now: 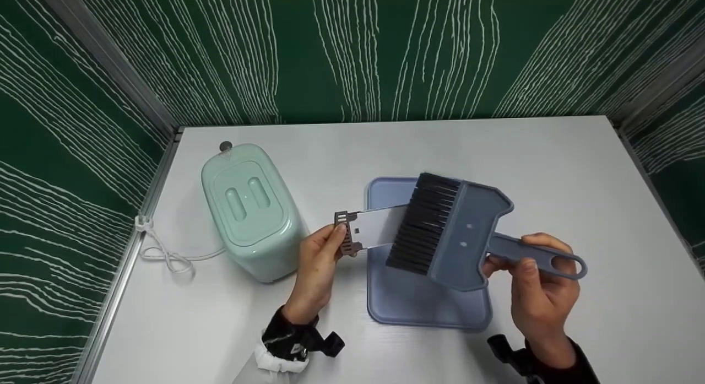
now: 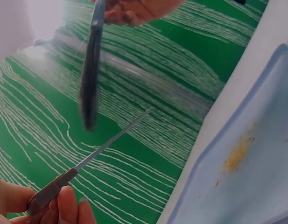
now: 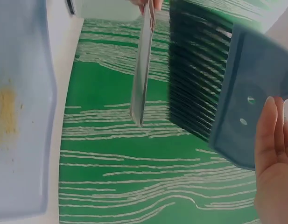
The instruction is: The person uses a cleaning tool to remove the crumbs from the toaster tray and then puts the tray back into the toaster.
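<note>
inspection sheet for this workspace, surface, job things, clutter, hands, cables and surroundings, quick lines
Surface: white table, blue tray lying on it
Job's things: plate and brush held up over the blue tray, bristles apart from the plate; green toaster standing left of the tray
Clutter: yellowish crumbs on the blue tray
Left hand: pinches the plate's brown end
Right hand: holds the brush by its handle
Cables: white cable, looped left of the toaster and running to its side
Surroundings: green walls with wavy white lines
</note>
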